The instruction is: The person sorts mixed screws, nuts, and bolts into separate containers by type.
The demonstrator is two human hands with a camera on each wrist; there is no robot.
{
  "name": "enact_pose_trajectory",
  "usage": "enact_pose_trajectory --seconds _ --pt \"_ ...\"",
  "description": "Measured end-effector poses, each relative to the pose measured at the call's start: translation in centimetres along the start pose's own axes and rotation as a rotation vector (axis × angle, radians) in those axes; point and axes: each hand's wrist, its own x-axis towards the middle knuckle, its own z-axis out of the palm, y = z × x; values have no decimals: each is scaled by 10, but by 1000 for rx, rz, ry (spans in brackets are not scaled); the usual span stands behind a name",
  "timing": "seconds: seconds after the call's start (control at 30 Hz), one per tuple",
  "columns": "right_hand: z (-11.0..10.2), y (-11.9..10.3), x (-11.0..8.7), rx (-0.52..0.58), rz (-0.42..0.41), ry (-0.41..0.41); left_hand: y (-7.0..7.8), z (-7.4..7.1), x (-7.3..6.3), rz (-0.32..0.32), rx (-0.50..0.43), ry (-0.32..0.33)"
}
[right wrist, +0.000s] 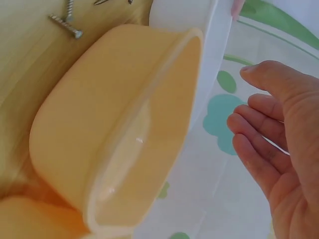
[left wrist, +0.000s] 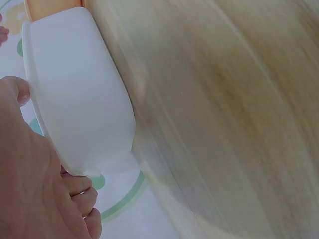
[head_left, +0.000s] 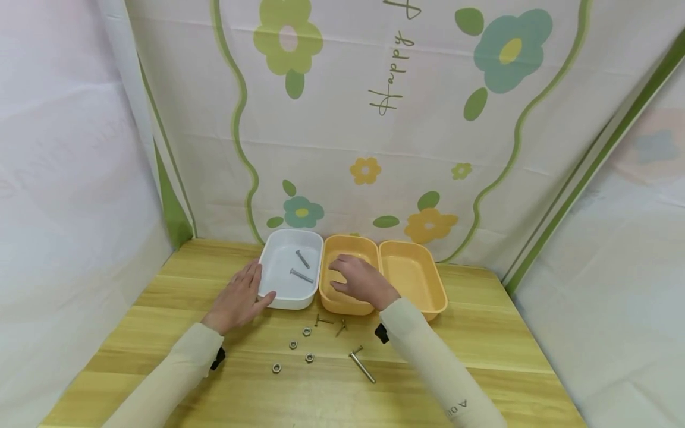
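Observation:
My left hand (head_left: 238, 300) rests against the near left side of a white tray (head_left: 280, 252), thumb by its front rim and fingers along its side. Inside the tray lie two grey bolts (head_left: 302, 276). Over the middle orange tray (head_left: 348, 307) hovers my right hand (head_left: 365, 279), fingers loosely bent and nothing between them. In the right wrist view the thumb and fingertips (right wrist: 242, 141) stand apart, above the tray's rim. The visible floor of that orange tray holds nothing.
Another orange tray (head_left: 409, 276) adjoins on the right. In front of the trays lie several hex nuts (head_left: 307, 331), small screws (head_left: 341, 327) and a longer bolt (head_left: 363, 367) with a small screw by its head. A patterned cloth (head_left: 332, 131) hangs behind the wooden table (head_left: 176, 285).

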Motion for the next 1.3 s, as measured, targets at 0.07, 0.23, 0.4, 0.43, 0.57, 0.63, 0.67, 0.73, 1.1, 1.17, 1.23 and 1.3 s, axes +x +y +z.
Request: enact_pose_trajectory --seconds 0.07,0.23,0.4,0.43,0.57,0.63,0.67,0.73,1.1,1.17,1.23,1.3 --pt "-5 0 -7 -4 -11 -3 -1 1 0 -1 -1 0" --pt "-18 -2 -27 -30 -43 -17 -2 1 0 -3 -4 -7" --pt "-26 -9 -50 -55 -52 -36 -1 1 0 -5 -7 -14" --pt "-28 -11 -54 -52 -48 -42 -2 1 0 -6 -6 -14" --pt "-31 -15 -72 -20 -38 -71 -2 2 0 -4 -3 -13" --pt "-31 -16 -81 5 -33 -85 -2 2 0 -3 -1 -13" --pt "-31 -16 -86 15 -33 -91 -2 2 0 -2 -1 -13" --pt "-31 -17 -94 34 -30 -101 -3 3 0 -1 0 -12" --pt "-15 -22 -128 109 -27 -184 -2 4 1 6 -2 2" --pt "-10 -23 -133 103 -25 -194 -2 4 1 4 -4 2" --pt "-5 -24 -138 95 -23 -199 -3 4 1 3 -5 4" --pt "1 -26 -142 103 -22 -203 -3 5 0 1 -4 2"
